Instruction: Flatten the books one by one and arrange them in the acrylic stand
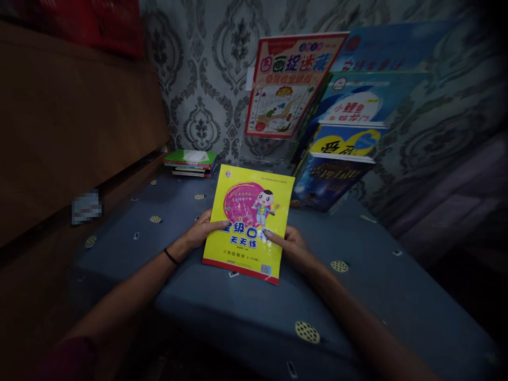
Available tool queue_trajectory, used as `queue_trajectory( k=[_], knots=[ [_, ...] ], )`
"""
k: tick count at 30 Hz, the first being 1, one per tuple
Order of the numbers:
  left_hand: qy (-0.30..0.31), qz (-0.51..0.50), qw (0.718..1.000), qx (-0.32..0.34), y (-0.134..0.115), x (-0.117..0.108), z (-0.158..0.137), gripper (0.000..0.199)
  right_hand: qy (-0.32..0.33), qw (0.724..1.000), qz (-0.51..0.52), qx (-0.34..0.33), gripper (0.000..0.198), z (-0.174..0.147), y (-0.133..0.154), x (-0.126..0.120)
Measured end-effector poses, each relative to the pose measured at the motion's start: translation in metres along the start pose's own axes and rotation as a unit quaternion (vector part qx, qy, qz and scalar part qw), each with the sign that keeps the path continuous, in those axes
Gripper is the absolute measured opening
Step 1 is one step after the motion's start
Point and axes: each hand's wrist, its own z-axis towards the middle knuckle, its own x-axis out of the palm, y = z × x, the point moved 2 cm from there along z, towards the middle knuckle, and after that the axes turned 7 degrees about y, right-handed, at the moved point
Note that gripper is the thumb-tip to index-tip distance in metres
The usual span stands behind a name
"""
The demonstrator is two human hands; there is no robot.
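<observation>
A person's two bare hands hold a bright yellow workbook [234, 182] near the middle of the frame, above a bench [357, 307] spread with grey-blue, lotus-pod-patterned cloth. Its glossy paper cover has a magenta oval, a cartoon child in blue, bold blue Chinese lettering, a red strip along the bottom and a small QR code in the lower right corner. The left hand [201, 230] is clamped on the left edge and the right hand [292, 244] on the right edge, thumbs on the cover, the other fingers mostly hidden behind.

At upper right I see a clear display rack [260, 151] of upright books: a red picture book [282, 87] on its left side, and overlapping blue, teal, yellow-and-blue and dark blue ones on its right. A red plastic basket [119, 26] sits at upper left, its contents too dark to tell.

The workbook is shut, front cover towards the person. Its top points up the frame at the patterned wall [198, 124]; its long axis leans slightly right at the top.
</observation>
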Motion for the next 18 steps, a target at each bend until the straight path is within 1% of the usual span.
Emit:
queue_trajectory(
  k=[9,13,18],
  knots=[
    [-0.020,0.002,1.000,-0.003,0.0006,0.0010,0.0005,0.054,0.013,1.000,-0.005,-0.015,0.055,0.0002,0.0011,0.0007],
    [-0.027,0.009,1.000,-0.007,0.0031,-0.0014,0.0029,0.055,0.012,1.000,0.002,-0.018,0.057,0.0008,0.0009,0.0007],
    [-0.035,0.017,0.999,-0.021,0.0064,-0.0046,0.0051,0.054,0.022,0.999,0.008,-0.025,0.055,-0.0001,0.0027,0.0020]
  ],
)
